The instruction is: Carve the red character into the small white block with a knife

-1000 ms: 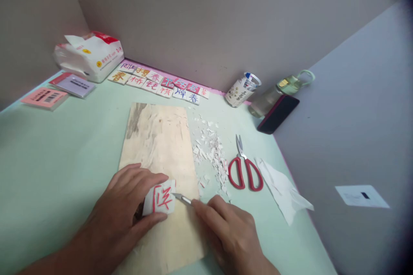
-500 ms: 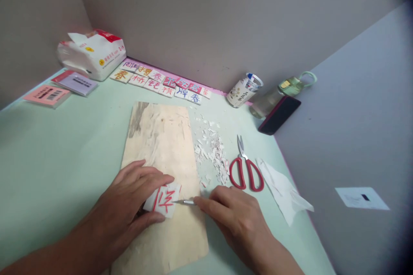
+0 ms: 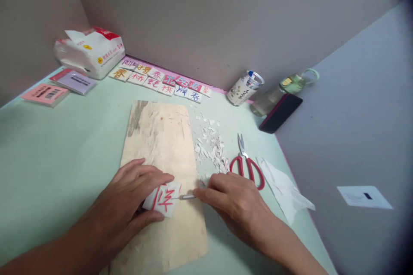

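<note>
My left hand (image 3: 132, 200) grips a small white block (image 3: 170, 210) with red character strokes on its top face, thumb on the near side and fingers on the far side. The block rests on a pale wooden board (image 3: 161, 137). In my right hand (image 3: 229, 202) is a slim metal craft knife (image 3: 187, 197), held like a pen. Its thin blade points left and meets the block's right edge, by the red strokes; I cannot tell how deep it goes. The knife's rear end is hidden by my fingers.
White shavings (image 3: 211, 146) lie right of the board, beside red-handled scissors (image 3: 245, 163) and a crumpled tissue (image 3: 287, 193). Along the back stand lettered tiles (image 3: 138, 77), a tissue pack (image 3: 93, 53), a can (image 3: 243, 90), a bottle (image 3: 267, 99) and a phone (image 3: 280, 114). Two packets (image 3: 45, 93) lie left.
My right hand and the knife have shifted slightly up, and the blade tip has moved a little at the block's right edge. My left hand keeps its hold on the block.
</note>
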### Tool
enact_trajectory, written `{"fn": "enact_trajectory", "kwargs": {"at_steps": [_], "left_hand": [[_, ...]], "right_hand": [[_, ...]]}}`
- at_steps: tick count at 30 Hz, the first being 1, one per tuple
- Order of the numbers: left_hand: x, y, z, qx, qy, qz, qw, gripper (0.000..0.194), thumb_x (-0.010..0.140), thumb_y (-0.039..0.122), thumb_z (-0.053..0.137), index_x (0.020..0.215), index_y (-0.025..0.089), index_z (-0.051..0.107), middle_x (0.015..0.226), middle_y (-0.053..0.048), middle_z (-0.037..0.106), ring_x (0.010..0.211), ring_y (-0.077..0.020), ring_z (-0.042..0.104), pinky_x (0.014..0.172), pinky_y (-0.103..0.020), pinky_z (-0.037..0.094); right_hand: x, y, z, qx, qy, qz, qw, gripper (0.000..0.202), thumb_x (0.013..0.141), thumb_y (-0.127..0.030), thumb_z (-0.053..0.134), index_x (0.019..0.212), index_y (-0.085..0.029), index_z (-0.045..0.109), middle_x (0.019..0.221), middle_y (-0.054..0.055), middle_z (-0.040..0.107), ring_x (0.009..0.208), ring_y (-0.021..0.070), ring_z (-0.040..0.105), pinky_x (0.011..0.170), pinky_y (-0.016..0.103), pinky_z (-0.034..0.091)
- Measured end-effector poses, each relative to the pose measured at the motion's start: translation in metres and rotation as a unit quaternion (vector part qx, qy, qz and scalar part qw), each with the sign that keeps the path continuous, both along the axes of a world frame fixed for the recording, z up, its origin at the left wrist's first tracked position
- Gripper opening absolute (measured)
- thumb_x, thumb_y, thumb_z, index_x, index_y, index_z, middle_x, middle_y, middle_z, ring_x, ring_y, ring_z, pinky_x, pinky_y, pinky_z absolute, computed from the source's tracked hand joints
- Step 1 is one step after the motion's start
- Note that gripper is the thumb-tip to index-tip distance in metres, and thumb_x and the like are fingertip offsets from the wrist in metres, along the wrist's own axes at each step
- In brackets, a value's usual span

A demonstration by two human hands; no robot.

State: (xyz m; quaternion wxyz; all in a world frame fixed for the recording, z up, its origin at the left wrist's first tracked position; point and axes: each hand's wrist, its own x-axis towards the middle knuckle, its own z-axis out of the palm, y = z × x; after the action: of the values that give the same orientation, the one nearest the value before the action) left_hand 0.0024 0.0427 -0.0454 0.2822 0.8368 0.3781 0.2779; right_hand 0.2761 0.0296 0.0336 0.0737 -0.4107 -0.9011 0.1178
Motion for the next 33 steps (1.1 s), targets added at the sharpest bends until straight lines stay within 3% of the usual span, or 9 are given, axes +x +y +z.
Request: {"fn": "enact_trajectory", "kwargs": {"at_steps": [6,12,22,29,33], "left_hand": [[0.000,0.001,0.000,-0.007,-0.002,-0.001,1.000,0.039,0.102,0.057,0.050,0.136,0.040,0.048,0.122,0.007,0.068,0.121,-0.0212,0.055,0.120,-0.039,0.015],[-0.001,0.001,0.000,-0.005,-0.002,0.002,1.000,0.037,0.103,0.055,0.049,0.137,0.040,0.048,0.122,0.008,0.067,0.122,-0.0194,0.054,0.121,-0.037,0.016],[-0.002,0.000,-0.003,-0.012,0.010,0.007,1.000,0.042,0.098,0.050,0.060,0.137,0.039,0.049,0.124,0.006,0.066,0.122,-0.0219,0.056,0.121,-0.042,0.020],[-0.004,0.001,-0.005,-0.006,0.030,0.013,0.999,0.044,0.098,0.057,0.057,0.136,0.037,0.054,0.124,0.002,0.068,0.121,-0.0255,0.058,0.120,-0.049,0.027],[-0.004,0.001,-0.005,-0.011,0.028,0.016,0.999,0.043,0.096,0.055,0.059,0.135,0.036,0.057,0.123,0.000,0.068,0.120,-0.0267,0.059,0.120,-0.052,0.030]], "right_hand": [[0.003,0.017,0.014,-0.109,-0.003,0.044,0.993,0.027,0.107,-0.013,0.045,0.115,-0.025,0.069,0.079,-0.001,0.055,0.069,0.0144,0.048,0.063,0.029,0.028],[0.007,0.014,0.010,-0.102,0.027,0.022,0.994,0.029,0.108,-0.017,0.045,0.122,-0.025,0.069,0.081,0.000,0.056,0.071,0.0152,0.050,0.065,0.030,0.029],[-0.002,0.011,0.014,-0.040,-0.037,0.017,0.998,0.031,0.104,-0.007,0.042,0.097,-0.020,0.069,0.075,-0.001,0.051,0.065,0.0150,0.042,0.061,0.032,0.023],[-0.006,0.031,0.033,-0.135,-0.061,0.071,0.986,0.020,0.103,-0.011,0.051,0.104,-0.023,0.066,0.082,-0.002,0.058,0.069,0.0130,0.047,0.062,0.030,0.025],[-0.008,0.030,0.037,-0.113,-0.100,0.080,0.985,0.020,0.103,-0.010,0.049,0.097,-0.022,0.064,0.080,-0.002,0.057,0.067,0.0141,0.044,0.061,0.032,0.024]]}}
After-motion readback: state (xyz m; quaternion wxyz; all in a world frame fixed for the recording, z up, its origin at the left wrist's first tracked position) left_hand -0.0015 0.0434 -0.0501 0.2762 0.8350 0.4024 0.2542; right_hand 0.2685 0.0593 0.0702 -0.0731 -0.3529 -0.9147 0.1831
